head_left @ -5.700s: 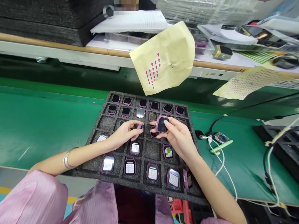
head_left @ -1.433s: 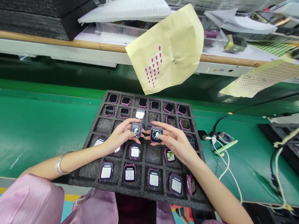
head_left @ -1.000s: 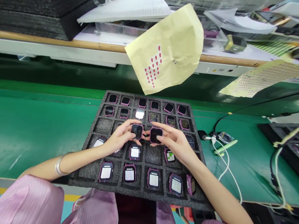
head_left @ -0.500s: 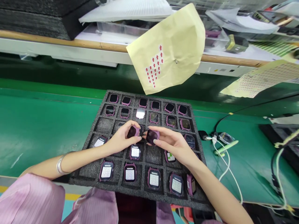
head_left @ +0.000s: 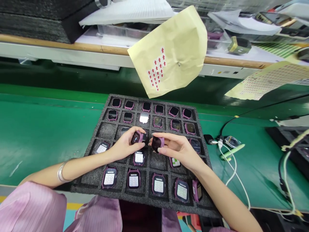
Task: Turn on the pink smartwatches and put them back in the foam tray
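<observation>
Between the thumb and fingers of my left hand (head_left: 128, 143) is a purple smartwatch body (head_left: 135, 138), tilted, with a small picture lit on its dark screen. My right hand (head_left: 177, 149) pinches a second purple smartwatch body (head_left: 157, 143), whose screen looks black. Both are held a little apart above a grey foam tray (head_left: 106, 130) divided into square compartments. Several similar strapless watches lie in it: the back rows have dark screens, while nearer ones, such as the front watch (head_left: 158, 184), show white grid-like pages. One nearby watch (head_left: 175, 162) has green on its screen. My hands hide some middle compartments.
Behind the tray, a yellow sheet with red arrow stickers (head_left: 169, 58) hangs from a cluttered shelf (head_left: 108, 48). To the right lie white cables (head_left: 235, 167), a light green tool (head_left: 233, 151) and another black foam tray (head_left: 282, 141) on the green bench (head_left: 48, 129).
The left watch's screen has gone from dark to showing a small picture. Both hands keep their hold in nearly the same place; the view has shifted slightly.
</observation>
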The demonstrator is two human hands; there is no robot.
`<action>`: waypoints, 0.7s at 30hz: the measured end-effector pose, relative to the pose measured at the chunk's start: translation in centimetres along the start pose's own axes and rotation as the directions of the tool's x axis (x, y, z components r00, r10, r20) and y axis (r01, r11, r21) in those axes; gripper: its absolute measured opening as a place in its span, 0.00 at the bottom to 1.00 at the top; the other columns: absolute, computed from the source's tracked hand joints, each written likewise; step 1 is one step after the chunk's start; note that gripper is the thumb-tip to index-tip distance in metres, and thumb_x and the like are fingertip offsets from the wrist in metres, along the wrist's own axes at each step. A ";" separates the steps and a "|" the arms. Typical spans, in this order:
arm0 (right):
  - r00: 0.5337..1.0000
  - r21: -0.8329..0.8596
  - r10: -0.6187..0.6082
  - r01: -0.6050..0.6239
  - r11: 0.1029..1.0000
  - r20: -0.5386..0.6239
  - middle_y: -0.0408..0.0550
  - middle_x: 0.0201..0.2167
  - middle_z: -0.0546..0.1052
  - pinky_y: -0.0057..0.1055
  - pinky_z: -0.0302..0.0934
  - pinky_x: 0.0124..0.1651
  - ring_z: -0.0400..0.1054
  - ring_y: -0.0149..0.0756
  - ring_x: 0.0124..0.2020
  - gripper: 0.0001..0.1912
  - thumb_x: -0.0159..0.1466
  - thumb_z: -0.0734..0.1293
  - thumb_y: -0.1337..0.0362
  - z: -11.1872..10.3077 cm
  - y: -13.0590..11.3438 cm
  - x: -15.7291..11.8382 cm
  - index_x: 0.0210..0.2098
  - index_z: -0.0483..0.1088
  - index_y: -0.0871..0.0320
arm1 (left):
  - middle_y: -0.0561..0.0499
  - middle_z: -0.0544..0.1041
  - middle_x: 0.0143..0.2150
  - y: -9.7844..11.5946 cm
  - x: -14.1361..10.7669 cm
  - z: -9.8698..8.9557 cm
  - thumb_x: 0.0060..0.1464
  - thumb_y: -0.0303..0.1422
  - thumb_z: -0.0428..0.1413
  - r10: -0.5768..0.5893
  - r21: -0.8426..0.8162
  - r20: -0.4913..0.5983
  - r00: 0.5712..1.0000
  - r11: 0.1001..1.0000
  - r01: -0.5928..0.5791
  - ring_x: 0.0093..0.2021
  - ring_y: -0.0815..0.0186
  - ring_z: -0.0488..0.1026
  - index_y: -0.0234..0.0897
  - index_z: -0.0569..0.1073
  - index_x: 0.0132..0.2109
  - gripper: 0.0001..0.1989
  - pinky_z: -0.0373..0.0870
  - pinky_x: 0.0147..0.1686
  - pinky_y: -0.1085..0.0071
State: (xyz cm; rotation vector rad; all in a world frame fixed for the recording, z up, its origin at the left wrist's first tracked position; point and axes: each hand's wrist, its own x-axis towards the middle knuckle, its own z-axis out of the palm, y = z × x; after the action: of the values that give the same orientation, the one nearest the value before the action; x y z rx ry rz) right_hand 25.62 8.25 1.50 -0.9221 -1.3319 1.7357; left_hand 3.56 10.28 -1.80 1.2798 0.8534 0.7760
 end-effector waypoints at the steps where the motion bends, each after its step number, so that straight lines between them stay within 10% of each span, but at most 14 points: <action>1: 1.000 -0.001 0.001 -0.001 1.000 -0.006 0.48 0.47 0.79 0.36 0.67 0.54 0.74 0.38 0.47 0.21 0.59 0.74 0.69 0.0 0.0 0.0 0.51 0.75 0.51 | 0.56 0.65 0.32 0.0 0.0 0.0 0.52 0.30 0.58 0.005 0.000 -0.003 1.000 1.000 -0.005 0.23 0.74 0.58 0.37 0.66 0.48 0.16 0.57 0.28 0.71; 21: 0.999 -0.024 0.000 -0.001 1.000 -0.042 0.46 0.44 0.78 0.31 0.69 0.50 0.74 0.37 0.46 0.19 0.59 0.74 0.69 0.0 -0.4 -0.1 0.50 0.76 0.50 | 0.53 0.68 0.38 -0.1 -0.2 -0.2 0.52 0.27 0.57 0.064 0.133 0.003 0.998 0.989 -0.064 0.38 0.66 0.65 0.37 0.67 0.47 0.14 0.62 0.42 0.70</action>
State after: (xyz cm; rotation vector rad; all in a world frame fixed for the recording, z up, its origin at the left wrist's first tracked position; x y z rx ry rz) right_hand 25.77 8.21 1.87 -0.9671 -1.3278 1.6957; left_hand 3.27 10.20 -1.85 1.4307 0.8806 0.7815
